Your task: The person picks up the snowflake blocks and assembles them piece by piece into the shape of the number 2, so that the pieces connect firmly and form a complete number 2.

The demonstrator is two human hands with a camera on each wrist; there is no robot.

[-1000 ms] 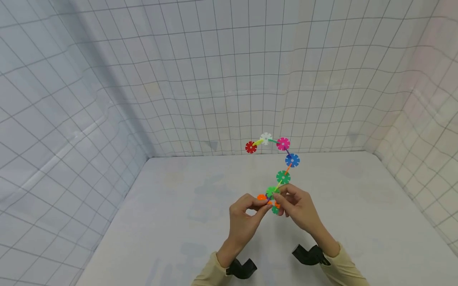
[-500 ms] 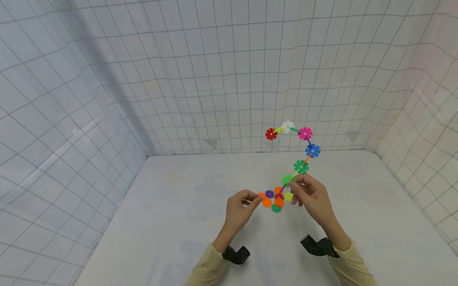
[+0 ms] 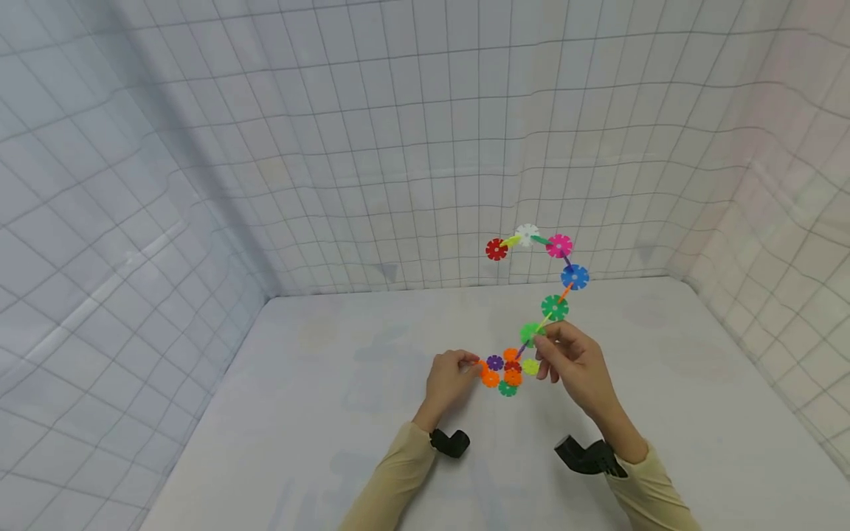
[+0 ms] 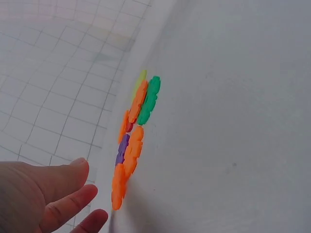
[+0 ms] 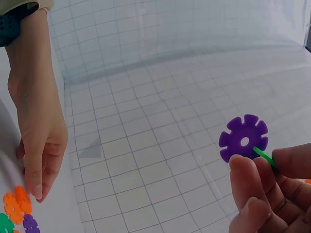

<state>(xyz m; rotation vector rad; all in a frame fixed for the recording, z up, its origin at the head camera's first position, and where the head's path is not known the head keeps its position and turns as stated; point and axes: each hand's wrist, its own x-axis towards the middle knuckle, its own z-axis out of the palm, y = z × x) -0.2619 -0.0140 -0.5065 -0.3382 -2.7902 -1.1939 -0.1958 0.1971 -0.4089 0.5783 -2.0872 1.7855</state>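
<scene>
Moved: since a moment ago the two hands have come apart, and the right hand has lifted the toy chain up and off to its own side.
Left hand: the left hand [image 3: 451, 376] sits low on the table [image 3: 319, 413], fingers loose and a bit bent, holding nothing. Its fingertips are just beside the pile of flat discs [image 3: 506, 371], maybe touching the orange one at the near edge; I cannot tell for sure.
Right hand: the right hand [image 3: 572, 363] pinches the bottom of the toy chain [image 3: 554, 295] between thumb and fingers.
Chain: it goes up and away from the right hand, then bends over toward the left hand's side, ending in a red disc [image 3: 496, 249] high in the air. It touches nothing else.
Discs: the pile lies flat on the table between the two hands, closer to the left one.
Room: open table lies all around both hands. The grid walls [image 3: 398, 147] stand well back from them.
</scene>
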